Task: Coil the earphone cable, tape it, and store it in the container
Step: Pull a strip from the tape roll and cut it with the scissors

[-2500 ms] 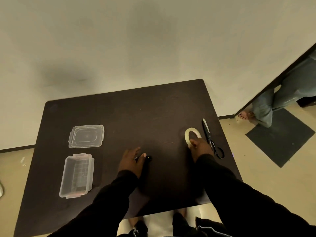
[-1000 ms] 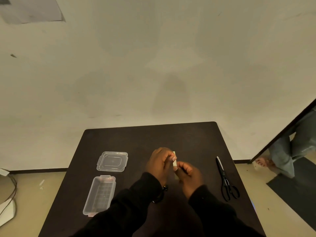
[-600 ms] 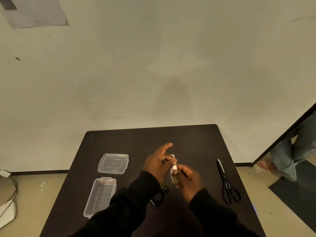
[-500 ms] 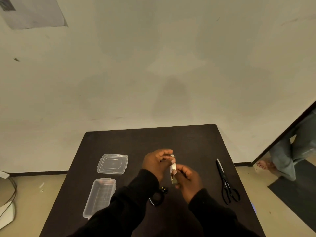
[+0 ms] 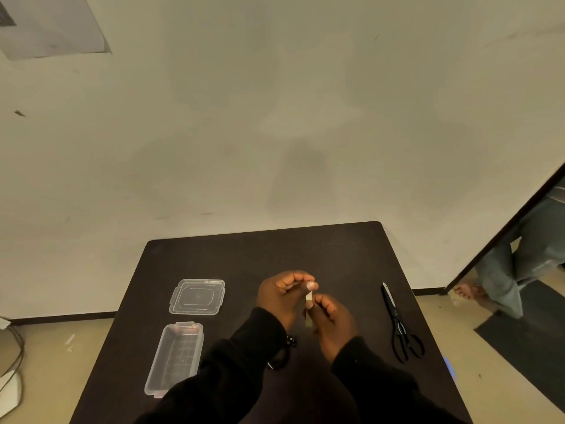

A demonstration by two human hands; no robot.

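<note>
Both hands up on the tape roll [image 5: 308, 313]!
Left hand [image 5: 279, 296] and right hand [image 5: 331, 324] each keep a pinching grip on it above the surface [image 5: 321, 252].

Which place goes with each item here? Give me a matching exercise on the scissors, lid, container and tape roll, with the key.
Things:
1. scissors
2. lid
3. container
4. tape roll

Places:
A. left side of the table, nearer the person
B. held edge-on between both hands
C. right side of the table, lying flat
D. left side of the table, toward the wall

Pairs: 1-C, 2-D, 3-A, 4-B
</note>
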